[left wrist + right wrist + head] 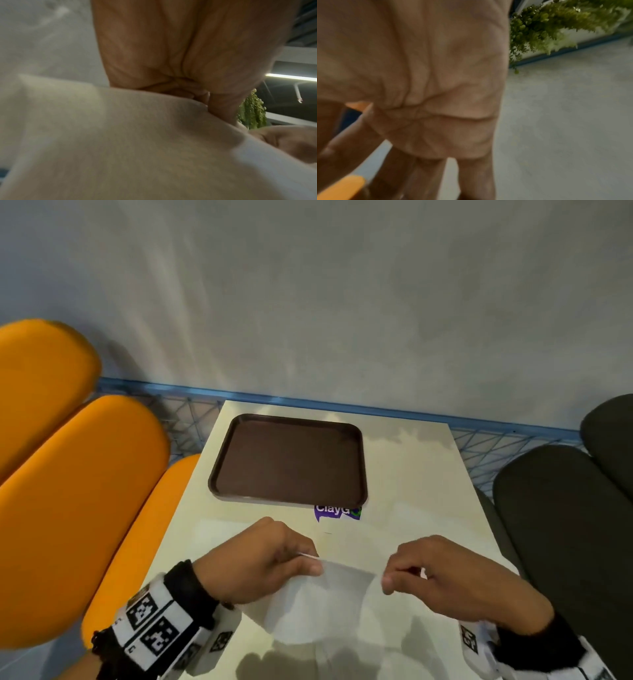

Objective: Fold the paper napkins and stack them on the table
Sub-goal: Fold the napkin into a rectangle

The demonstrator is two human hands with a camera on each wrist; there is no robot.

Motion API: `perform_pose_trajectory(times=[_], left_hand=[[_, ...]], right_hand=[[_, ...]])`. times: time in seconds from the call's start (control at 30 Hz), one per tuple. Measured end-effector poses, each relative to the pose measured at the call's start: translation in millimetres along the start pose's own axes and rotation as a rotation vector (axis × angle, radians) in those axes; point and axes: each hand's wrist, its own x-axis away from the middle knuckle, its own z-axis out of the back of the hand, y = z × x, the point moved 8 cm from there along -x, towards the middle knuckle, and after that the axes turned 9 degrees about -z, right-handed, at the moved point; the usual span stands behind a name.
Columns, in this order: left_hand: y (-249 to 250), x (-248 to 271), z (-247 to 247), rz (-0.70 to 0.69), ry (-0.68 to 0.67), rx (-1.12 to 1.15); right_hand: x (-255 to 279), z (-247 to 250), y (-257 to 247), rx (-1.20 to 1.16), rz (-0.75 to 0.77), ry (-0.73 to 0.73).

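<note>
A white napkin [318, 601] is held just above the table [411, 491], nearer the person than the tray [291, 460]. The left hand [263, 559] pinches its upper left corner. The right hand [445, 573], fingers curled, is at its right edge; whether it grips, I cannot tell. Beyond the napkin lies the brown tray.
</note>
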Motion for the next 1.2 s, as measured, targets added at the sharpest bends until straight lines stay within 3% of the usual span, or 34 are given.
perform_pose_trajectory(times=[0.1, 0.2, 0.27, 0.33, 0.4, 0.57, 0.63, 0.8, 0.93, 1.2], left_hand=[[5.0, 2.7, -0.5, -0.041, -0.063, -0.063], [8.1, 9.6, -2.9, -0.037, -0.101, 0.005], [-9.8, 28.3, 8.7, 0.057, -0.071, 0.056], [-43.3, 59.5, 20.5, 0.226, -0.033, 0.183], [-81.7, 93.3, 26.6, 0.389, 0.058, 0.358], [-184.2, 151.9, 4.0, 0.774, 0.550, 0.749], [-213.6, 159.5, -18.7, 0.888, 0.601, 0.853], [-287.9, 169.0, -34.0, 1.086, 0.611, 0.636], [-315.2, 169.7, -39.3, 1.193, 0.514, 0.462], [-326.4, 164.8, -37.9, 1.189, 0.394, 0.248]], right_hand=[[-4.6, -11.6, -1.6, 0.059, -0.056, 0.030], [-26.9, -45.2, -51.3, -0.079, 0.096, -0.042], [-44.6, -58.0, -64.6, -0.224, 0.158, -0.019], [-62.8, -66.5, -53.8, -0.410, 0.092, 0.005], [-82.2, -80.0, -41.9, -0.538, -0.021, -0.023], [-144.7, -132.3, -31.4, -0.808, -0.280, 0.019], [-167.9, -156.2, -26.6, -0.896, -0.399, 0.035], [-215.6, -187.5, -11.2, -0.870, -0.578, 0.114], [-236.8, -200.6, 2.0, -0.854, -0.695, 0.228], [-242.4, -208.5, 16.6, -0.709, -0.771, 0.357]])
